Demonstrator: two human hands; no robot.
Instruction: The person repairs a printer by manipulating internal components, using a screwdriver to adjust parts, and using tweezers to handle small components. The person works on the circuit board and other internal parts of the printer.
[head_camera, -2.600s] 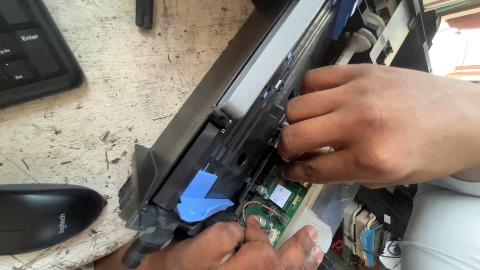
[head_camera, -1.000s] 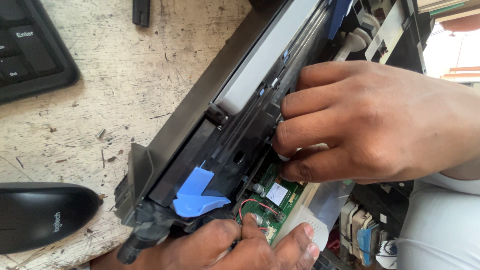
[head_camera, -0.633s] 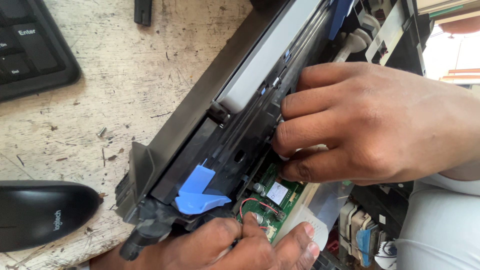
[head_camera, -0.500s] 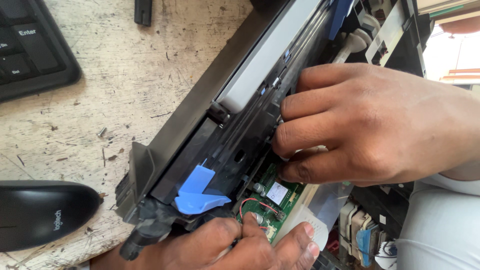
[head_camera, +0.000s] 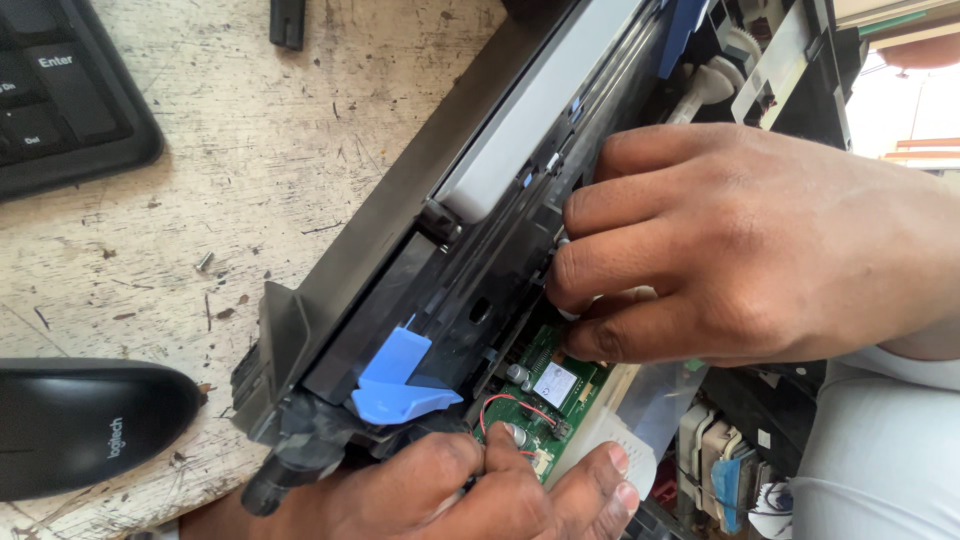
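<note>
A black opened printer assembly (head_camera: 400, 260) lies diagonally across a worn table. My right hand (head_camera: 760, 250) reaches into its middle, fingertips pressed against the dark inner frame near a small white part. My left hand (head_camera: 450, 490) grips the lower end of the assembly, thumb beside a green circuit board (head_camera: 545, 385) with red wires. A blue plastic lever (head_camera: 395, 385) sticks out just above my left hand. A pale flat ribbon cable (head_camera: 630, 415) runs beneath my right hand.
A black keyboard (head_camera: 65, 90) sits at the top left and a black mouse (head_camera: 85, 425) at the lower left on the scratched tabletop (head_camera: 250, 160). White gears and rollers (head_camera: 720, 75) show at the top right. A small dark object (head_camera: 288, 22) lies at the top edge.
Both hands keep their holds. The view and assembly shifted only slightly; my right fingers stay pressed in the same spot.
</note>
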